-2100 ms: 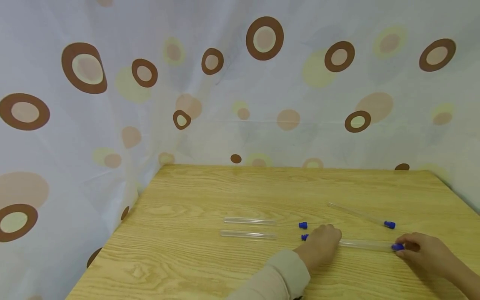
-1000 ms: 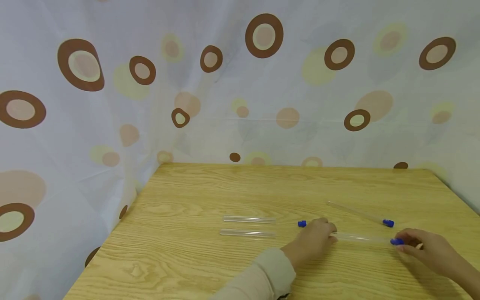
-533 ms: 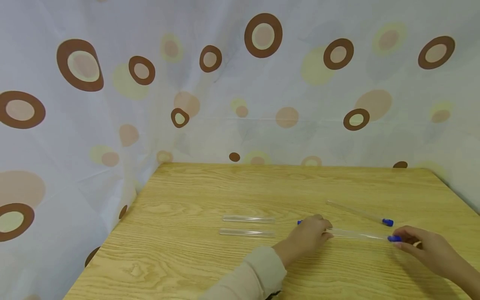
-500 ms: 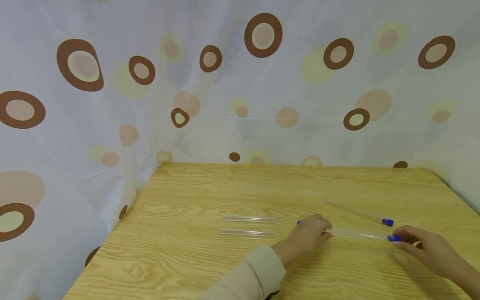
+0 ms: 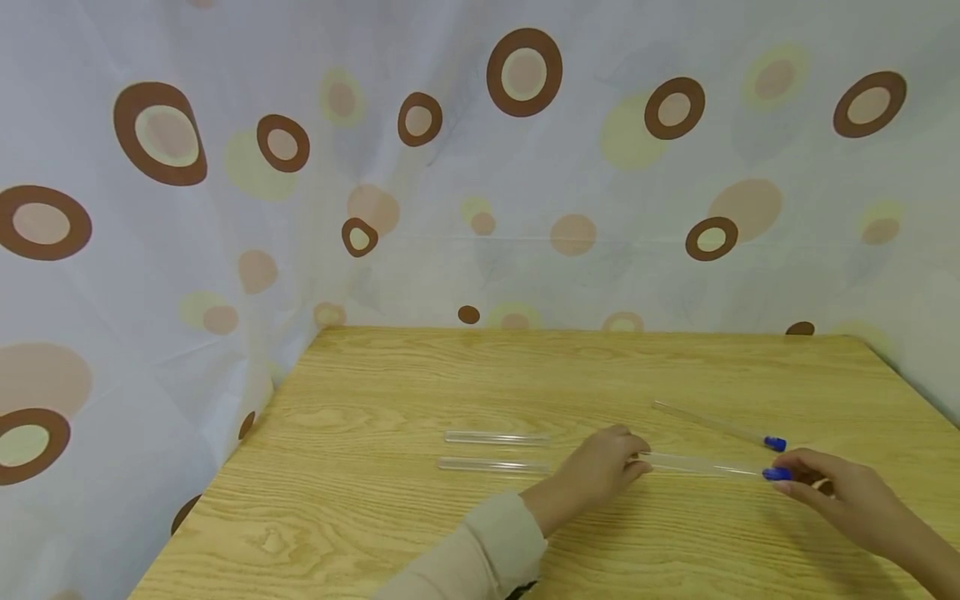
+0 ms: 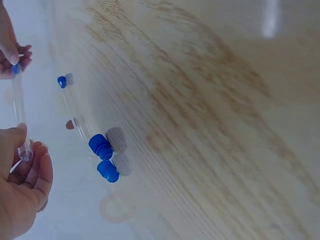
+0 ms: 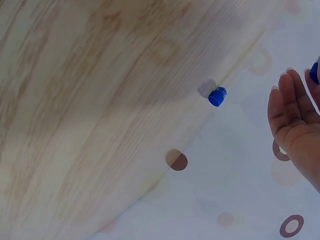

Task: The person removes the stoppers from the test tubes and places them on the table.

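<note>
A clear test tube [image 5: 693, 463] is held between both hands above the table. My left hand [image 5: 596, 471] pinches its left end, which shows as an open mouth or rounded tip in the left wrist view; I cannot tell which. At the other end my right hand [image 5: 843, 496] pinches the blue cap [image 5: 777, 474]. Just behind lies a second tube [image 5: 705, 419] with a blue cap [image 5: 776, 443]. Two loose blue caps, a nearer cap [image 6: 107, 171] and a farther cap [image 6: 100, 146], rest on the table in the left wrist view; the left hand hides them from the head view.
Two uncapped clear tubes, a rear tube [image 5: 495, 437] and a front tube [image 5: 491, 466], lie side by side left of the left hand. The wooden table [image 5: 337, 500] meets a dotted curtain [image 5: 420, 275] at its back and left edges.
Both hands have shifted left and slightly toward the back, carrying the capped tube with them. The left hand now covers the loose caps in the head view.
</note>
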### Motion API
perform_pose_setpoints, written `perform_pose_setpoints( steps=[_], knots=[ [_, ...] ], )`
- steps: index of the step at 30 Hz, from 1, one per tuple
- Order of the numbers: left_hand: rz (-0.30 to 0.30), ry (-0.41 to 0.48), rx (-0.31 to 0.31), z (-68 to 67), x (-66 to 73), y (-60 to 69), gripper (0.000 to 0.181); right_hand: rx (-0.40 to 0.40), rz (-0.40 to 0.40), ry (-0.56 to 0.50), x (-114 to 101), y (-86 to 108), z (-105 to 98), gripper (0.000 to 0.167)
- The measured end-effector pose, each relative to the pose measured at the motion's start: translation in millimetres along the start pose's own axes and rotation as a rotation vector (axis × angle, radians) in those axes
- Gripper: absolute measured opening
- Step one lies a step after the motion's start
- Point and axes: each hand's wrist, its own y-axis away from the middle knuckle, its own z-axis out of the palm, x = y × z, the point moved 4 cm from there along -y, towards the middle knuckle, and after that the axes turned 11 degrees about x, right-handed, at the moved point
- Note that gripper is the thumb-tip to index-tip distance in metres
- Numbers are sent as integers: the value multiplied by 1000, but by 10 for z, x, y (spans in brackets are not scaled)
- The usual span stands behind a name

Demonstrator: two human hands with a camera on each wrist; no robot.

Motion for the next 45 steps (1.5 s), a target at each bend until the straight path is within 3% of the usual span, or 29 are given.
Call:
perform_pose_setpoints(
  steps=[13,28,36,45],
  knots=[
    [25,8,13,-112,-75,85,26,16,-20,-61,-154,-27,42,11],
    [37,36,48,-266,-181,201,23,39,-105,-120,-360,-99,95,9],
    [11,69,33,-301,-235,243,23,31,-104,-125,-437,-123,137,10],
    [-13,84,67,-350,-307,300,24,43,-115,-125,-543,-173,174,10]
  ],
)
